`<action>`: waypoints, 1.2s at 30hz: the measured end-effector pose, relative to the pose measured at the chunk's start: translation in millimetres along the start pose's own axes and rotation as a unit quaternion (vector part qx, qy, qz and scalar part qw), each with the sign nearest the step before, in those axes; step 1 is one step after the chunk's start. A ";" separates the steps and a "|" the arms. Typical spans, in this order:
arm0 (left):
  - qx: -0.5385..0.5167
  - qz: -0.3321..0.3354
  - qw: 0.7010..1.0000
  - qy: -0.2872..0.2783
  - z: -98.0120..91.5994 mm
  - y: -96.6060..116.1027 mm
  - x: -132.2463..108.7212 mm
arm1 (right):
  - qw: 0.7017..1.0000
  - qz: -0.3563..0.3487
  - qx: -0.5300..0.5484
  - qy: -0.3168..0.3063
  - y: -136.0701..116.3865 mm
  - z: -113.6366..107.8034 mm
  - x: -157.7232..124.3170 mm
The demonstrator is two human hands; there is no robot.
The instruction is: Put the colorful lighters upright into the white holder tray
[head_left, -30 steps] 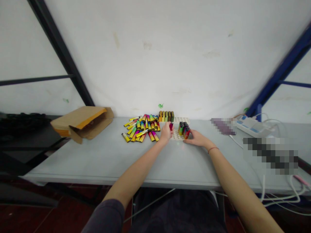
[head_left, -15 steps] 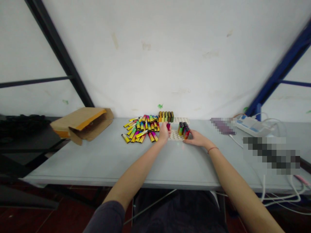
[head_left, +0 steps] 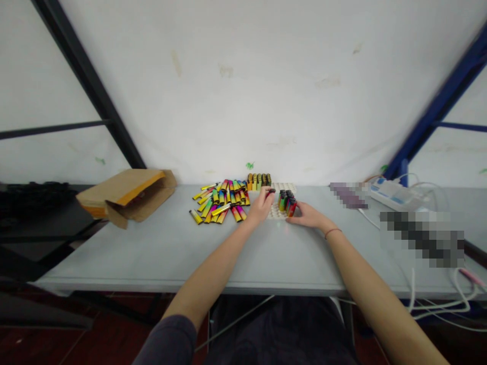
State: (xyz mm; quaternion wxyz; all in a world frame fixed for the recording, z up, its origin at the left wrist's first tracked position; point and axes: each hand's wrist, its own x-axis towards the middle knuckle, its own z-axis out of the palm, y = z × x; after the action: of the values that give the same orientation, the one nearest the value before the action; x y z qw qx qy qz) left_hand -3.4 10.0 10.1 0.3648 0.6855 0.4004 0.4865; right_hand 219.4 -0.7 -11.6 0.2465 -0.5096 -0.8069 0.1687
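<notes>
A heap of colourful lighters [head_left: 219, 201] lies on the grey table [head_left: 152, 248]. In front of me a white slotted tray [head_left: 274, 212] holds several upright lighters [head_left: 286, 201] in its right part. My left hand [head_left: 262, 204] pinches a red lighter [head_left: 270, 192] just above the tray's left side. My right hand [head_left: 307, 215] rests against the tray's right edge, fingers curled around it. A row of upright lighters [head_left: 259, 181] stands in another white tray [head_left: 283, 186] behind.
An open cardboard box [head_left: 127, 195] lies on the table's left end. A white power strip [head_left: 390, 192] with cables [head_left: 433, 304] sits at the right. Black and blue rack posts frame the white wall. Blurred patches cover items at right.
My left hand has turned the red lighter and shifted it slightly right over the tray. The right hand has stayed on the tray's edge.
</notes>
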 end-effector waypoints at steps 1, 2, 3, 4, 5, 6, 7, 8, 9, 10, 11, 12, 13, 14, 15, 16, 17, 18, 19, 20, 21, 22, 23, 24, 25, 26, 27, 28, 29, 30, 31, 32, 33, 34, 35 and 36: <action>0.038 0.046 0.998 -0.025 -0.4 -0.2 -1.0 | 1.000 0.001 -0.001 -0.001 -0.6 -0.1 -0.3; 0.065 0.096 0.992 -0.045 -0.5 -0.4 -1.7 | 1.000 0.002 -0.003 -0.001 -1.2 -0.2 -0.6; 0.082 0.145 0.984 -0.059 -0.2 -0.6 -2.1 | 1.000 0.003 -0.004 -0.002 -1.7 -0.4 -0.9; 0.092 0.184 0.976 -0.064 0.4 -0.9 -2.0 | 1.000 0.005 -0.007 -0.003 -2.2 -0.5 -1.1; 0.098 0.212 0.970 -0.065 1.2 -1.5 -1.7 | 1.000 0.008 -0.009 -0.004 -2.7 -0.6 -1.3; 0.100 0.228 0.966 -0.068 2.1 -2.6 -1.0 | 1.000 0.010 -0.011 -0.004 -3.0 -0.7 -1.3; 0.101 0.232 0.965 -0.073 2.9 -4.1 -0.2 | 1.000 0.010 -0.010 -0.003 -3.2 -0.8 -1.3; 0.102 0.228 0.965 -0.080 3.5 -6.0 0.6 | 1.000 0.010 -0.008 -0.004 -3.3 -0.7 -1.2; 0.104 0.219 0.966 -0.088 3.9 -8.4 1.5 | 1.000 0.008 -0.006 -0.004 -3.3 -0.7 -1.0; 0.106 0.209 0.967 -0.096 4.1 -11.0 2.2 | 1.000 0.006 -0.003 -0.003 -3.3 -0.6 -0.8; 0.109 0.199 0.968 -0.103 4.2 -13.8 2.9 | 1.000 0.005 -0.002 -0.004 -3.3 -0.4 -0.5; 0.113 0.191 0.969 -0.108 4.2 -16.5 3.4 | 1.000 0.005 -0.002 -0.005 -3.3 -0.2 -0.4; 0.116 0.183 0.970 -0.110 4.3 -19.0 3.8 | 1.000 0.005 -0.003 -0.005 -3.5 -0.1 -0.3; 0.118 0.177 0.971 -0.112 4.5 -21.0 4.0 | 1.000 0.006 -0.004 -0.005 -3.7 0.0 -0.3; 0.120 0.172 0.971 -0.112 4.8 -22.5 4.1 | 1.000 0.007 -0.006 -0.004 -3.9 0.1 -0.4; 0.121 0.168 0.972 -0.112 5.2 -23.3 4.0 | 1.000 0.008 -0.008 -0.003 -4.2 0.0 -0.6; 0.121 0.165 0.972 -0.112 5.6 -23.5 3.7 | 1.000 0.008 -0.009 -0.002 -4.4 -0.2 -0.8; 0.120 0.162 0.973 -0.112 6.0 -23.1 3.3 | 1.000 0.007 -0.011 -0.001 -4.5 -0.3 -1.0; 0.118 0.159 0.973 -0.114 6.3 -22.2 2.7 | 1.000 0.006 -0.012 -0.001 -4.5 -0.5 -1.1; 0.116 0.156 0.974 -0.116 6.4 -20.9 1.9 | 1.000 0.004 -0.013 -0.003 -4.4 -0.7 -1.2; 0.113 0.151 0.975 -0.117 6.3 -19.4 1.2 | 1.000 0.001 -0.012 -0.003 -4.0 -0.7 -1.2; 0.112 0.146 0.976 -0.118 6.1 -17.8 0.4 | 1.000 0.000 -0.011 -0.003 -3.5 -0.6 -1.0; 0.114 0.141 0.976 -0.116 5.6 -16.2 -0.2 | 1.000 -0.002 -0.010 0.000 -2.8 -0.4 -0.8; 0.121 0.138 0.976 -0.113 5.1 -14.8 -0.7 | 1.000 -0.002 -0.009 0.003 -2.0 -0.2 -0.6; 0.130 0.136 0.976 -0.110 4.4 -13.4 -0.9 | 1.000 -0.003 -0.008 0.005 -1.2 0.2 -0.3; 0.141 0.136 0.975 -0.106 3.7 -12.3 -1.1 | 1.000 -0.003 -0.008 0.006 -0.4 0.5 -0.1; 0.152 0.139 0.973 -0.103 3.1 -11.3 -1.1 | 1.000 -0.003 -0.009 0.006 0.3 0.7 0.2; 0.161 0.145 0.971 -0.103 2.6 -10.5 -1.2 | 1.000 -0.004 -0.009 0.005 0.7 0.9 0.3; 0.169 0.154 0.968 -0.107 2.3 -9.9 -1.3 | 1.000 -0.005 -0.009 0.003 1.0 1.1 0.4; 0.176 0.167 0.964 -0.112 2.2 -9.4 -1.5 | 1.000 -0.006 -0.008 0.002 1.1 1.1 0.5; 0.185 0.181 0.959 -0.116 2.3 -8.9 -1.8 | 1.000 -0.006 -0.006 0.003 0.9 1.1 0.4; 0.198 0.194 0.953 -0.120 2.7 -8.3 -2.2 | 1.000 -0.005 -0.004 0.003 0.6 1.0 0.3; 0.214 0.204 0.947 -0.123 3.1 -7.4 -2.6 | 1.000 -0.003 -0.003 0.003 0.3 0.9 0.2; 0.234 0.210 0.941 -0.124 3.2 -6.1 -2.9 | 1.000 0.000 -0.003 0.002 -0.2 0.7 0.0; 0.257 0.212 0.935 -0.123 2.6 -4.2 -2.9 | 1.000 0.003 -0.004 0.000 -0.6 0.6 -0.1; 0.280 0.211 0.929 -0.120 0.8 -1.6 -2.5 | 1.000 0.006 -0.006 -0.003 -1.0 0.4 -0.2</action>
State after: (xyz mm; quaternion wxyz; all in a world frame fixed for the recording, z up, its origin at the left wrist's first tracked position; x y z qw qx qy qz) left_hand -3.4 8.3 7.5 0.0920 0.8816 0.3202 0.3344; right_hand 218.5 -1.4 -11.5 0.2405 -0.5156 -0.8052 0.1670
